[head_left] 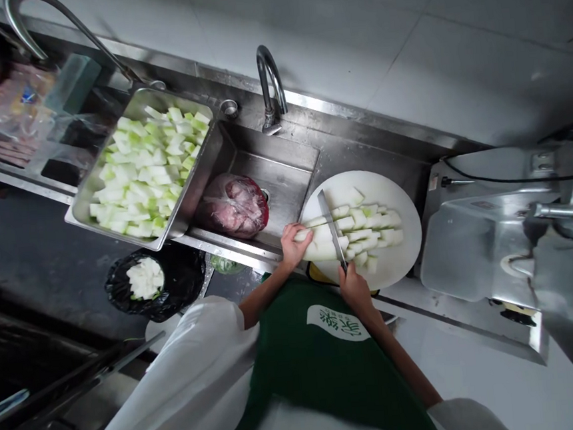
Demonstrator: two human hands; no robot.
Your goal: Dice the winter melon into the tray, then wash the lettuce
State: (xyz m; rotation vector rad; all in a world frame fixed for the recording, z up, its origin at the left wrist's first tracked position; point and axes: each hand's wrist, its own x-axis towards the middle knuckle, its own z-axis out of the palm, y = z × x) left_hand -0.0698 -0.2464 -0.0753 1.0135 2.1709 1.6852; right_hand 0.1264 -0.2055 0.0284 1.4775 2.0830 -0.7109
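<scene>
Our left fingers [293, 230] clasped the pale strips [322, 245], running rightward beneath the knife [331, 224] that our right fingers [349, 278] gripped.

The sink [282, 162], bagged meat [236, 209] inside, lies between the tray [198, 182] at left and the cutting board [403, 258] at right.

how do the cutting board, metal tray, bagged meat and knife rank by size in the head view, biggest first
1. Metal tray and cutting board: too alike to rank
2. Bagged meat
3. Knife
</scene>
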